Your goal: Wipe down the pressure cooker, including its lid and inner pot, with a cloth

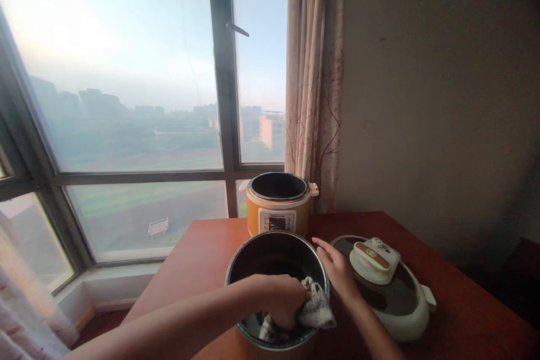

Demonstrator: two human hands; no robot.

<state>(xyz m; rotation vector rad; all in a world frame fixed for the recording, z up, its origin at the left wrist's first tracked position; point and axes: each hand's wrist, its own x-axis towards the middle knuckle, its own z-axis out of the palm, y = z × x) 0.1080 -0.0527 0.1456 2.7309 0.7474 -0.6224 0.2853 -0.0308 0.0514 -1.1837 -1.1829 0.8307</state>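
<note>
My left hand (pixel 283 299) reaches over the rim into a dark inner pot (pixel 236 259) and is closed around a grey-white cloth (pixel 317 308). Part of the cloth hangs over the pot's right rim, and another bit shows below my fist inside. On the pot's right outer side rests my right hand (pixel 336 268), its fingers stretched out along the wall near the rim. Its palm side is hidden. Behind the inner pot stands the orange pressure cooker body (pixel 255 216) with a control panel, its top uncovered.
A pressure cooker lid (pixel 396 315) with a white and brown handle lies to the right on the reddish-brown table (pixel 181 281). Behind the table are a large window (pixel 228 95) and a beige curtain (pixel 314 79); a grey wall (pixel 422 95) rises at the right.
</note>
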